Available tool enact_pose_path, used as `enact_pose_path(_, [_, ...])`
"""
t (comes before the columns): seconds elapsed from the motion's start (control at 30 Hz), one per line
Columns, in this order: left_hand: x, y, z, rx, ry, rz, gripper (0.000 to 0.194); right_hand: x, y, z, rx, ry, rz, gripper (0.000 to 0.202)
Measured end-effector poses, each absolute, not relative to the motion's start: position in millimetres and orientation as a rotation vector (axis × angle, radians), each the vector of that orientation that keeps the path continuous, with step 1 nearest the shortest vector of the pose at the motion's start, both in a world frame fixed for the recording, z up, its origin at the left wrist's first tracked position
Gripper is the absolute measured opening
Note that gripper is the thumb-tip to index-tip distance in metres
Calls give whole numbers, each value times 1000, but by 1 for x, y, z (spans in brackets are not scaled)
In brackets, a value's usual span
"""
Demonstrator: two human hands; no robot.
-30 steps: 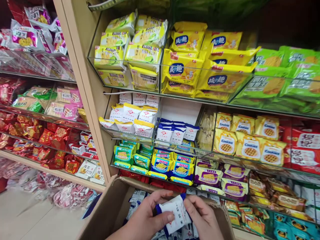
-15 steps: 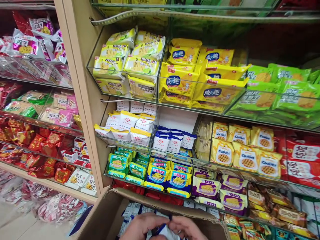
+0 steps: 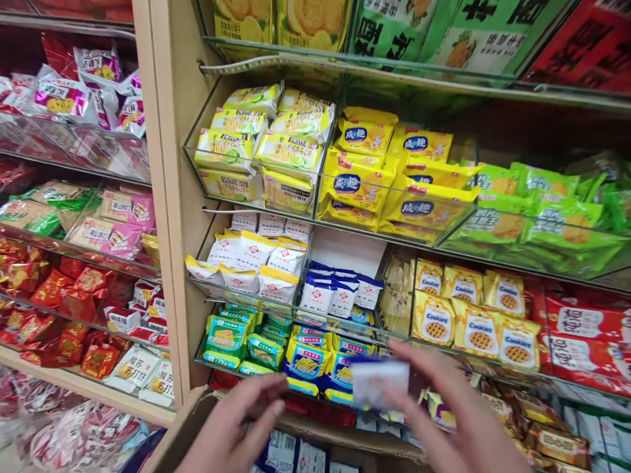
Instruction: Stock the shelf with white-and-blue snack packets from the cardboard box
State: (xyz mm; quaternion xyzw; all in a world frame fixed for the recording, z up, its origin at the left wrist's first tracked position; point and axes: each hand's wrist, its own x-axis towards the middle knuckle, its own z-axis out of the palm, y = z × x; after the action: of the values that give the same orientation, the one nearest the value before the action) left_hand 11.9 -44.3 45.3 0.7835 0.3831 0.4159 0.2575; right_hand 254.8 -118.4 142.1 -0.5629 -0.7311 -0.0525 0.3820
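Note:
My right hand [image 3: 453,407] holds a small white packet with a blue edge [image 3: 379,383] between thumb and fingers, in front of the lower shelves; both are smeared by motion. My left hand [image 3: 239,420] is over the cardboard box [image 3: 190,420], its thumb and fingers apart with nothing between them. Inside the box lie several blue-and-white packets [image 3: 310,456], partly hidden by the hands. Behind the raised packet, a shelf compartment holds several standing white packets with blue tops [image 3: 318,295].
White packets with yellow tops [image 3: 256,249] fill the compartment to the left. Yellow cookie packets [image 3: 480,332] stand to the right. Green and blue biscuit packs [image 3: 308,361] sit just below. Clear shelf fronts [image 3: 345,322] and a wooden upright [image 3: 170,197] border the compartments.
Both hands were together over the box around a packet. They have separated and risen; the right hand has carried the packet up and right, while the left has moved left.

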Motion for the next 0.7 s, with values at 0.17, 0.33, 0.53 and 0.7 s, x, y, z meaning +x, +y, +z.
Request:
enact_pose_path(0.17, [-10,1,25,2528,1392,859,22,268,-47,201,-1900,-1785,-521,21])
enact_pose_path(0.33, [-12,3,8,2644,1394,728,27,263,10,207,-2241,-1879,-550,20])
enact_pose_path(0.53, [-11,0,8,2637,1416,708,29,264,31,207,-2440,-1993,-473,7])
enact_pose_path(0.7, [-11,-2,8,2619,1448,681,29,260,37,205,-2523,-2065,-438,15])
